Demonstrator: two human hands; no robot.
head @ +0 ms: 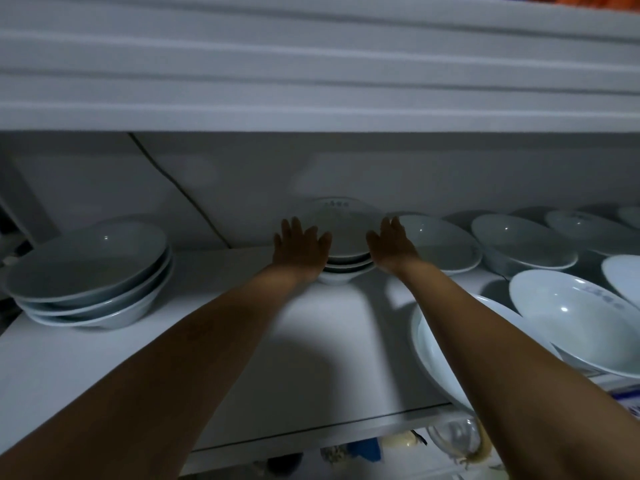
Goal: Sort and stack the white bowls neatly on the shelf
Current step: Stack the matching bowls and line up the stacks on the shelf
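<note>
- The stack of bowls (346, 233) sits in the middle of the shelf (311, 358), by its back edge.
- I think it is hard, slippery and easy to break, so I would hold the rims on both sides.
- My left hand (300, 249) and right hand (391, 244) press its sides, fingers straight, gripping nothing.

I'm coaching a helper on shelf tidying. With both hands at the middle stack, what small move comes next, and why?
Probably shift the right hand to the single bowl right of the middle stack. Both it and the left hand flank that stack, fingers straight; its rims look aligned, while other bowls lie unstacked.
</note>
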